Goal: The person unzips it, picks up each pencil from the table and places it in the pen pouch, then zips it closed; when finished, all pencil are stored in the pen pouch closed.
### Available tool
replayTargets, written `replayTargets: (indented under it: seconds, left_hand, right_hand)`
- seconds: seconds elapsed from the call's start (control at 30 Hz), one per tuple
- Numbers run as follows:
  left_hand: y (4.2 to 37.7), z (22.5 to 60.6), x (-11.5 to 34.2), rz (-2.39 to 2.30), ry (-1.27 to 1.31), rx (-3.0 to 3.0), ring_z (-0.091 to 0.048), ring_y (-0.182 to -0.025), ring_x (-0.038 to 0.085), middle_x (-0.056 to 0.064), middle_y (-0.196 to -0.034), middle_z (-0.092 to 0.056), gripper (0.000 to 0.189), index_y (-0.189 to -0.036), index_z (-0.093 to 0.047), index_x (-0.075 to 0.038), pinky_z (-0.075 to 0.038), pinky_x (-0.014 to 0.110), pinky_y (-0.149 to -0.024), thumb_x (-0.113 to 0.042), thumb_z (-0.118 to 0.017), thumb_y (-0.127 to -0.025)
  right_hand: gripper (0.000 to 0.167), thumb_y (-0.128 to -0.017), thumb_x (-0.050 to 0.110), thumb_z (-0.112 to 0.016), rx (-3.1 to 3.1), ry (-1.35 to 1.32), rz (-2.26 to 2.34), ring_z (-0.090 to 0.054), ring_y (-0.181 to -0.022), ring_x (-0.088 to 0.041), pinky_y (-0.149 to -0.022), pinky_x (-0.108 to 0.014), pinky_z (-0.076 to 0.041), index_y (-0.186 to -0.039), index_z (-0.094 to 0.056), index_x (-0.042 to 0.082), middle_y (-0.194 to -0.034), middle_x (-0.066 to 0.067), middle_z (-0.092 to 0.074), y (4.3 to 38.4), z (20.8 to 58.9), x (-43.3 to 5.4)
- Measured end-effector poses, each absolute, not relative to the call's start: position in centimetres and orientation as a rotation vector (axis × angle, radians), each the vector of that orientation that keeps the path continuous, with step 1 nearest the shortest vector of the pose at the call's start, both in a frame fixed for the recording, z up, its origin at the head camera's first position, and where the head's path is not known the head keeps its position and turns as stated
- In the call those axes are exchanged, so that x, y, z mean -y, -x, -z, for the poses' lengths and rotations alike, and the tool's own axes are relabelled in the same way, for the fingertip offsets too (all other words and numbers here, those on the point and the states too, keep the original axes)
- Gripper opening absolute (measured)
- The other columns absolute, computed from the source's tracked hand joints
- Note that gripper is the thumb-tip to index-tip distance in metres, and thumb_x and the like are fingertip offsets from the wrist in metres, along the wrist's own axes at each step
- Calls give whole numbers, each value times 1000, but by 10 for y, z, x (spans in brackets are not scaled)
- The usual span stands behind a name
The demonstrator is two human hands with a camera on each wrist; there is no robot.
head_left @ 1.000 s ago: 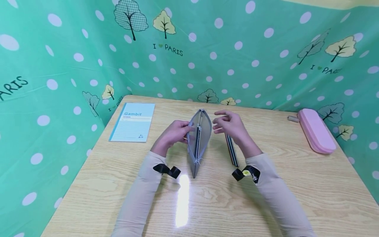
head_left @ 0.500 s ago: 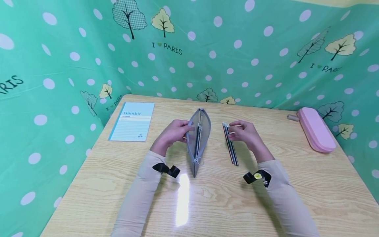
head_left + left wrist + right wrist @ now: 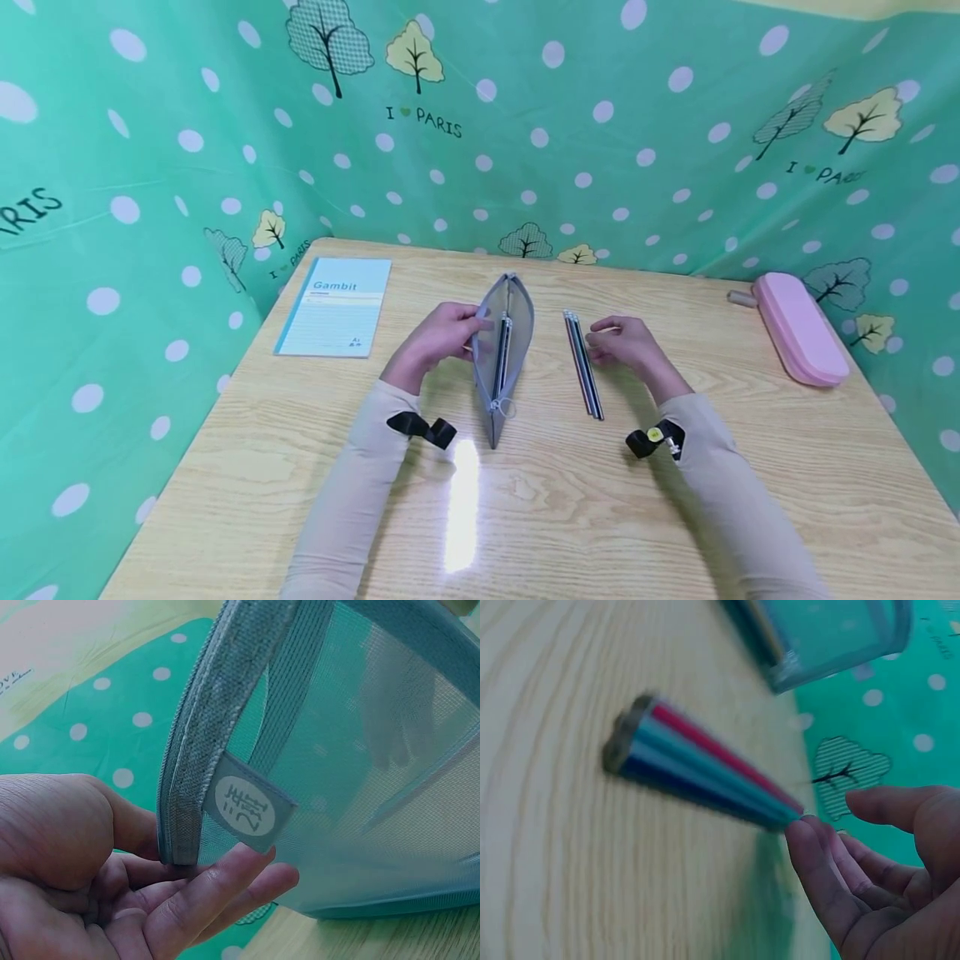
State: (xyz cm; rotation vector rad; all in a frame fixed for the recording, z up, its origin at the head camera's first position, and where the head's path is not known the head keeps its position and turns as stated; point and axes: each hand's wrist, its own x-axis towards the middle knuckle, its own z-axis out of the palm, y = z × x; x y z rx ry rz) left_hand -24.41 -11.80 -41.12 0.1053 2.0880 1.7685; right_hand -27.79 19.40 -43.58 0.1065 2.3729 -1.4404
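In the head view my left hand [image 3: 446,335] pinches the near side of a grey mesh zip pouch [image 3: 525,321] at its rim. The pouch stands upright with its mouth spread, and several pencils [image 3: 502,358] are inside it. A cloth label [image 3: 247,804] shows on its edge in the left wrist view. To the right, a small bundle of striped pencils [image 3: 584,367] lies on the table, eraser ends away from me. My right hand [image 3: 626,343] is just right of this bundle, thumb and fingers apart; its fingertips are close to the pencils [image 3: 705,761] in the right wrist view.
A light blue notebook [image 3: 333,308] lies at the back left of the wooden table [image 3: 555,517]. At the back right are a pink pencil case [image 3: 801,329] and a small grey cylinder [image 3: 742,298]. A green patterned curtain [image 3: 600,150] hangs behind the table.
My right hand has moved right and slightly nearer to me, from beside the pouch's mouth to the right of the loose pencils, uncovering their far ends. The left hand and pouch hold still.
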Motion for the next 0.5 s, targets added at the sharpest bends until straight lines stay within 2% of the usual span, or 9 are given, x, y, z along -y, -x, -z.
replayTargets:
  seconds: [0.3,0.5]
  left_hand:
    - [244,409,117,-1769,-110,-2087,-74,-103,37,11,-94,-62,29,-121,-64,12,-66,34,-76,-10,-53,-107]
    - [244,409,118,-1769,-104,-2092,-75,-100,35,10,-91,-63,29,-120,-65,12,-66,34,-75,-11,-54,-106]
  right_hand:
    - [41,-97,8,-67,-2509,-122,1209,-70,-70,-10,-69,-27,-65,-132,-57,-11,-113,-27,-69,289,449,-194]
    - [38,-94,4,-70,-2557,-100,1156,-69,-66,-8,-66,-25,-64,-128,-60,-11,-110,-26,-71,292,454,-192]
